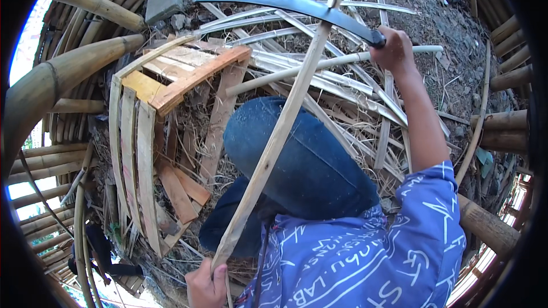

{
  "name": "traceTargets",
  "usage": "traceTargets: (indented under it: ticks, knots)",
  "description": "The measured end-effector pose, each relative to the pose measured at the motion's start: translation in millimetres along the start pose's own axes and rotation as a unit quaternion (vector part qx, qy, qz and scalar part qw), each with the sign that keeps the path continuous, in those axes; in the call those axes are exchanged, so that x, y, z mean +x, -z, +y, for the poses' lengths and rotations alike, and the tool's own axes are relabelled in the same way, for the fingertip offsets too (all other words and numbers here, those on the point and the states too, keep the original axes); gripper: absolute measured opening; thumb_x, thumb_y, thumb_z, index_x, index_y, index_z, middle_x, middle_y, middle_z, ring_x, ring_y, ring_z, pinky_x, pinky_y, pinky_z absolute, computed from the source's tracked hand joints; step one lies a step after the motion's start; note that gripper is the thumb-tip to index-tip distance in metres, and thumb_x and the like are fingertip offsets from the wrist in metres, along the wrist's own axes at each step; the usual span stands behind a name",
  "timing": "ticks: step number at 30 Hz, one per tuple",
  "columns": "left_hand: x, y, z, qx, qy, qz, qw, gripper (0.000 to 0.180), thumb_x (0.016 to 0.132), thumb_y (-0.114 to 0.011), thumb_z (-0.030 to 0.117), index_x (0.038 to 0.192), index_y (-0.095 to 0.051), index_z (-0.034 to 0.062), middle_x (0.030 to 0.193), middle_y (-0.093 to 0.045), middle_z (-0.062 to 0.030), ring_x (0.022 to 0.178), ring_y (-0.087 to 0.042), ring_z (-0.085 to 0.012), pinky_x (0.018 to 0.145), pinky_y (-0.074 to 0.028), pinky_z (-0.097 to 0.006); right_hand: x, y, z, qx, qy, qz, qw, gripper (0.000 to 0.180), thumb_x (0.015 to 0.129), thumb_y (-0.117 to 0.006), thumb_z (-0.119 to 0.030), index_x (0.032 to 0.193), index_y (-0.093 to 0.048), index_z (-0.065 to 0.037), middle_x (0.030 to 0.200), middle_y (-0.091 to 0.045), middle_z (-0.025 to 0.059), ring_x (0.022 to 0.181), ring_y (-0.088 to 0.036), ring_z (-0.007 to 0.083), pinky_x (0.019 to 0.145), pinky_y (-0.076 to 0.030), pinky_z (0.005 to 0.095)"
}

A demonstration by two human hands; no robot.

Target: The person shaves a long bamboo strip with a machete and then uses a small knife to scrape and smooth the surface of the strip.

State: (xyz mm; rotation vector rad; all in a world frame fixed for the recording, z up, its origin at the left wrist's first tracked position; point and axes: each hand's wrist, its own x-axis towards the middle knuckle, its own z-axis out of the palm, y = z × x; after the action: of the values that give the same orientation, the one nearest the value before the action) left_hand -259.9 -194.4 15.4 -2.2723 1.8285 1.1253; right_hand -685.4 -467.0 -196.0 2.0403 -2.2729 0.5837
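Left hand: we see our left hand point(206, 285) nearest, fingers wrapped tight around the lower end of a long pale split bamboo strip point(273, 142).
Strip: it slants up across our blue-clad knee point(302, 159) to the blade.
Right hand: our right hand point(394, 51), fingers clenched on the dark handle of a long curved steel knife point(285, 1).
Ground: pale bamboo slivers point(342, 85) litter the dirt beyond the knee; a wooden slatted frame point(171, 80) lies at its left.

Right hand point(394, 51) raised, fisted; left hand point(206, 286) fisted low.
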Motion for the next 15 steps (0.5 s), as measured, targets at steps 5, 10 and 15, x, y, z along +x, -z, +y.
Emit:
traceTargets:
  ticks: [5,10,15]
  knots:
    - [-6,3,3,-0.019,0.031,-0.008,0.999,0.016,0.094,-0.052,0.013,0.091,-0.06,-0.0002,0.063,-0.05,-0.0184,0.052,-0.048,-0.0344,0.051,-0.037,-0.04,-1,-5,3,0.003,0.016,0.014,1.0,0.013,0.067,-0.064,-0.016,0.071,-0.06,-0.005,0.07,-0.063,0.0196,0.073,-0.062,0.04,0.066,-0.052,0.0453]
    - [-16,14,1,-0.009,0.063,-0.019,0.998,0.018,0.094,-0.053,0.015,0.096,-0.063,0.0004,0.067,-0.055,-0.0165,0.06,-0.053,-0.0331,0.057,-0.039,-0.041,26,-12,29,-0.047,-0.087,-0.031,0.995,0.024,0.068,-0.063,-0.025,0.08,-0.067,-0.004,0.082,-0.067,0.0217,0.082,-0.066,0.0387,0.076,-0.053,0.0454]
    - [-56,16,-86,0.071,0.071,-0.023,0.995,0.021,0.092,-0.056,0.022,0.094,-0.065,0.0031,0.066,-0.058,-0.0121,0.059,-0.051,-0.0301,0.058,-0.039,-0.04,-2,-29,118,-0.053,-0.2,-0.02,0.978,0.04,0.073,-0.06,-0.031,0.091,-0.064,0.004,0.09,-0.065,0.0283,0.09,-0.063,0.0435,0.081,-0.05,0.0492]
